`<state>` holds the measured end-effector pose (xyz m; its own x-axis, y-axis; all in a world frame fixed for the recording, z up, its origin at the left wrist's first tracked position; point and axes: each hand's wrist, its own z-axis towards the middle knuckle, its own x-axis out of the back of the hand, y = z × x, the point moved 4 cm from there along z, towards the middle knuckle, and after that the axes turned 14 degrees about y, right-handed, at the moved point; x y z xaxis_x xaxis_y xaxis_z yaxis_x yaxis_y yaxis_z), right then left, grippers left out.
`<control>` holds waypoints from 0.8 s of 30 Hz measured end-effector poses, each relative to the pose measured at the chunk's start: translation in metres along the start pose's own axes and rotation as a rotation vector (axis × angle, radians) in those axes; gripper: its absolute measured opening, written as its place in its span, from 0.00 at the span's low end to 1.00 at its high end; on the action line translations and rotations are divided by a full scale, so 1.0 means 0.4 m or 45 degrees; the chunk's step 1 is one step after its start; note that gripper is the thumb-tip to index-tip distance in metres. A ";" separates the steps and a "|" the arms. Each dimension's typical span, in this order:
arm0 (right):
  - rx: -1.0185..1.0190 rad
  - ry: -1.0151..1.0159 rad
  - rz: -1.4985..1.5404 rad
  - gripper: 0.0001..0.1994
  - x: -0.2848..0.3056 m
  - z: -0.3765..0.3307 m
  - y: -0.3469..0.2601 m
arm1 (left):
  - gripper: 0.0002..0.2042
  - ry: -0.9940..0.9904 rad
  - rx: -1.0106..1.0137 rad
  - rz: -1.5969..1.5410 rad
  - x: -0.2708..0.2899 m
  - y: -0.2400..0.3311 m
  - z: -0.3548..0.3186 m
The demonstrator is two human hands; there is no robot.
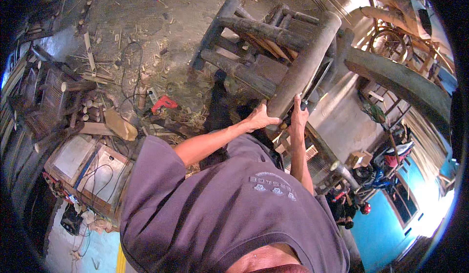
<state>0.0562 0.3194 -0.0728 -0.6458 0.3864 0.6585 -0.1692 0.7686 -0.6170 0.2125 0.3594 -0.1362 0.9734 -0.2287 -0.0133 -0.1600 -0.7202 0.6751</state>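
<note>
A dark wooden chair frame made of round logs stands tilted on the dirt floor in front of me. One thick pale log of it runs toward me. My left hand grips the near end of that log from the left. My right hand is closed around a small dark tool pressed against the same log end; the tool is mostly hidden by my fingers. My purple shirt fills the lower middle of the view.
A red power tool with black cables lies on the floor to the left among wood offcuts and short log pieces. Wooden crates stand at lower left. More log furniture and a thick beam stand at right.
</note>
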 end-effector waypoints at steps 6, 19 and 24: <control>-0.067 -0.019 0.312 0.17 -0.042 0.000 0.064 | 0.50 -0.002 0.094 -0.024 0.209 0.015 -0.012; -0.100 0.511 -0.276 0.24 0.077 0.123 0.395 | 0.36 0.582 -0.119 0.103 0.760 0.017 0.059; -0.200 0.457 -0.023 0.24 -0.010 0.093 0.456 | 0.36 0.677 -0.017 0.112 0.925 -0.035 0.133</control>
<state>0.0001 0.4392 -0.2039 -0.3379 0.5046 0.7945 -0.0437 0.8348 -0.5489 0.5663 0.2499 -0.1898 0.9056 0.0780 0.4169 -0.2459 -0.7043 0.6659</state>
